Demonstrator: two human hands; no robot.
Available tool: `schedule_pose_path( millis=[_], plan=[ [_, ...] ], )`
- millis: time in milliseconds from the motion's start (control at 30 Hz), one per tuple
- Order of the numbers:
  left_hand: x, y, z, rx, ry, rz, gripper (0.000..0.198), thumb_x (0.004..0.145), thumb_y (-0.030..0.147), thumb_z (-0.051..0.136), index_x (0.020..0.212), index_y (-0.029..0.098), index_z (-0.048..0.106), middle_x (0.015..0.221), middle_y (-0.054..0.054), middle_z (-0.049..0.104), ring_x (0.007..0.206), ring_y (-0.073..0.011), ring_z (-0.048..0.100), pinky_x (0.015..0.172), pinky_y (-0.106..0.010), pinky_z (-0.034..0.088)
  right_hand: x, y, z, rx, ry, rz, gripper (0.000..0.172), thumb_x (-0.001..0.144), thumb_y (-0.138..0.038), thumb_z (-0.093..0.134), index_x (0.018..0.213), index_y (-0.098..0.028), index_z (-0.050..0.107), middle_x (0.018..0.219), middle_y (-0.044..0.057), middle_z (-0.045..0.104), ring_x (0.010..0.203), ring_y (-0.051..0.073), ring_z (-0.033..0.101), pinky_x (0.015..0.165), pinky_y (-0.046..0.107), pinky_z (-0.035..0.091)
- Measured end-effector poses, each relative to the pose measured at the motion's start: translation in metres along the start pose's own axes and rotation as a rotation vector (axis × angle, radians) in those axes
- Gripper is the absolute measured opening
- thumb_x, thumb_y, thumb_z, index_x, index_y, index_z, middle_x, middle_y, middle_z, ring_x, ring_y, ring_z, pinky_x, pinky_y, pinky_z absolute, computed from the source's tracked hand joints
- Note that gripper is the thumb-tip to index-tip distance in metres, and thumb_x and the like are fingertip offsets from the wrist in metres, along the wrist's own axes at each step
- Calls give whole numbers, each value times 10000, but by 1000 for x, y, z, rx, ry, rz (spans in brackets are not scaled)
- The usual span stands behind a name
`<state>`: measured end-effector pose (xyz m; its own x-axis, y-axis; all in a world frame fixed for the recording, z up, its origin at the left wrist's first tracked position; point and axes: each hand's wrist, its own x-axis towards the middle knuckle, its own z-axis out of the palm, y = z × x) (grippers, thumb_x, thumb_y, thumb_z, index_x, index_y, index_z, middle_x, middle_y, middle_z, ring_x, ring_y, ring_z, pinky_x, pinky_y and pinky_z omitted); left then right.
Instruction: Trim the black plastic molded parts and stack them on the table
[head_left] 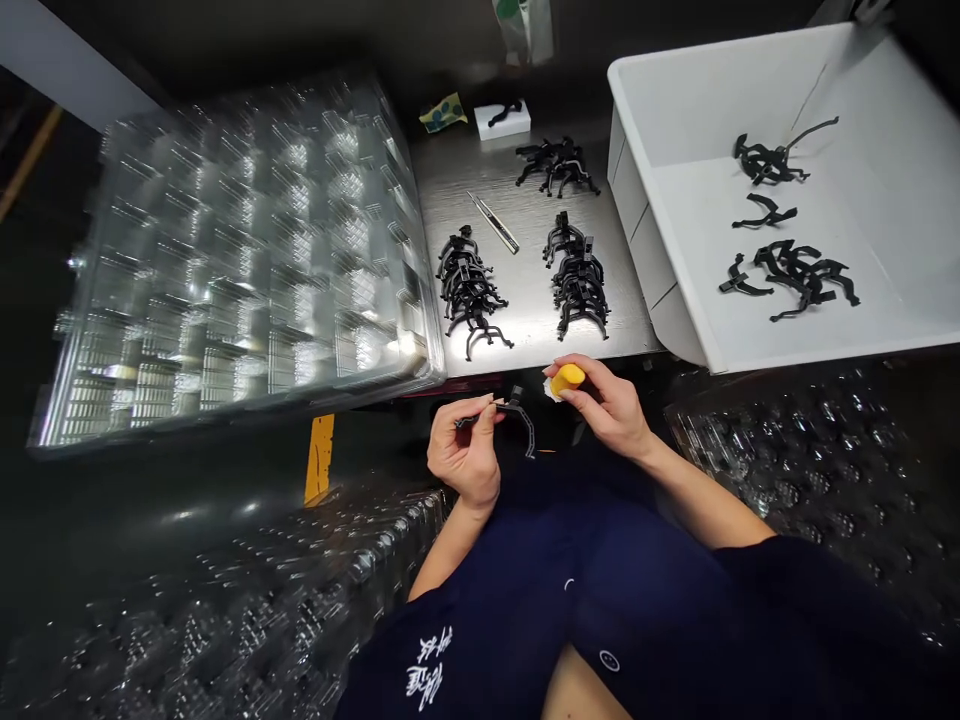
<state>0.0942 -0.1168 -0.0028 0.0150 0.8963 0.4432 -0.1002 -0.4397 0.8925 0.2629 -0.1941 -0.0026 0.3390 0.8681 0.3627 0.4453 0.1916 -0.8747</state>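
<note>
Between the thumb and fingers of my left hand (466,452) is a curved black plastic bracket (523,418), its arched arm pointing right and down. My right hand (611,408) pinches a small yellow piece (568,377) with a white, ragged-looking end; I cannot make out its exact kind. The two hands are apart, just in front of the table's edge. Beyond them on the metal table (517,355) lie two rows of similar black brackets, a left row (469,285) and a right row (577,280). A slim craft knife (495,222) rests between the rows.
A stack of clear plastic trays (255,270) covers the left side. On the right stands a white bin (675,260) holding several black brackets (806,270). Farther back are a bracket pile (556,165), a small white block (502,122) and a yellow-green packet (442,113).
</note>
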Motion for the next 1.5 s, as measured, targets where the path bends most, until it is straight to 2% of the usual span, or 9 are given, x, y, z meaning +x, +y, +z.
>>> schedule_pose_path(
  millis=[267,567,833,967,1100,1233,1333,1400,1500],
  plan=[
    [-2,-1,-4,116,-46,161,120,885,104,745,960,195,725,918,-6,733,827,-139,721,697,-277,656,3,-7,-2,21,14,-57,292,994,-210,615,1283,-241,613,1143,47,779,1018,173,750,938,290,618],
    [-5,1,-4,120,-73,142,121,881,116,750,959,207,737,914,-9,738,822,-144,719,728,-292,647,4,-19,-3,74,22,-96,335,983,-180,631,1308,-259,611,1144,38,775,1010,169,747,920,282,620],
    [-9,6,-2,-78,-62,-128,35,894,191,758,903,203,726,881,1,717,774,-126,722,622,-218,632,3,-24,-3,68,9,-80,312,990,-213,628,1300,-245,610,1145,57,777,1001,191,755,907,317,637],
    [-9,6,0,-80,-40,-228,121,886,288,775,866,183,719,844,-3,710,733,-130,723,609,-222,631,1,-29,0,63,26,-110,333,985,-197,631,1313,-248,606,1153,63,773,1010,198,755,917,335,641],
    [-10,6,1,-113,-35,-296,154,860,319,798,848,183,726,819,-3,720,719,-126,723,607,-212,630,0,-30,11,-22,52,-270,398,978,-153,611,1363,-252,583,1177,95,762,1069,231,742,946,402,640],
    [-9,7,2,-160,-29,-443,248,799,393,844,818,174,730,788,-18,740,683,-133,728,577,-197,618,2,-11,19,-165,95,-477,397,980,-163,565,1365,-260,582,1166,104,769,1070,265,745,910,463,656],
    [-7,6,5,-216,8,-541,318,731,434,881,787,164,724,756,-33,746,622,-132,715,534,-182,591,3,-2,18,-236,178,-348,317,996,-198,554,1303,-241,618,1121,108,771,1040,266,747,915,460,649],
    [-5,4,7,-248,32,-574,334,696,433,900,777,163,721,747,-33,746,609,-122,705,529,-172,578,1,-4,17,-205,178,-261,310,1002,-213,564,1307,-235,612,1130,112,766,1050,262,739,929,451,642],
    [-4,1,10,-268,34,-600,343,673,428,913,778,164,721,758,-32,747,629,-117,702,541,-168,577,-2,-10,18,-156,101,-362,340,1000,-201,564,1336,-242,592,1152,105,762,1065,262,736,911,458,653]
  ],
)
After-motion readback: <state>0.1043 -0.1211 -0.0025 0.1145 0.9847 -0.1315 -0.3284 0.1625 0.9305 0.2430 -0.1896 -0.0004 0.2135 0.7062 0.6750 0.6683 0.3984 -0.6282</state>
